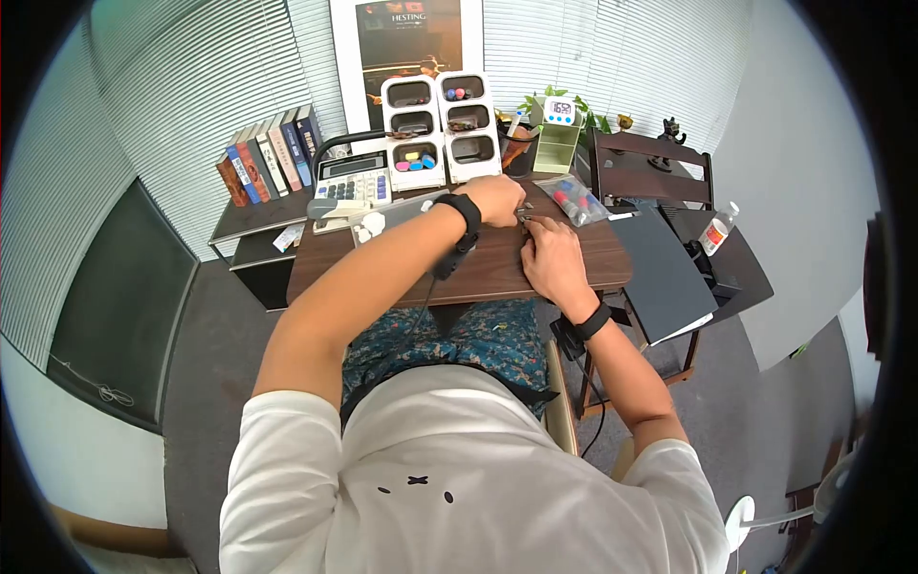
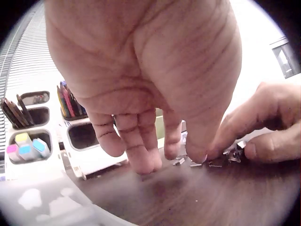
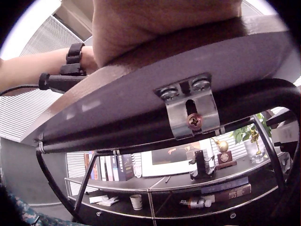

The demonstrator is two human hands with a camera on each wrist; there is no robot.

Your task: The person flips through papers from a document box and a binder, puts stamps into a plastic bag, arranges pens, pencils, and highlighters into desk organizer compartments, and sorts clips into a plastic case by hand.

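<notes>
My left hand (image 1: 496,200) reaches over the brown tabletop (image 1: 583,251), its loosely bent fingers pointing down in the left wrist view and nothing visible held. Several small shiny silvery pieces (image 2: 233,154) lie on the wood around its thumb and fingertips. Facing it from the right, my right hand (image 1: 556,258) rests low on the table. Its thumb and forefinger stand apart on either side of a small cluster of the pieces, fingertips right at them. The right wrist view shows only the heel of that hand (image 3: 160,28) above the table edge; its fingers are hidden.
White organizer boxes (image 1: 417,177) with markers and pencils stand at the back. Left of them are a calculator (image 1: 352,182) and a translucent sheet (image 2: 51,202) with white shapes. A clear bag (image 1: 577,201) of coloured items lies right; behind it is a green holder with a timer (image 1: 560,111).
</notes>
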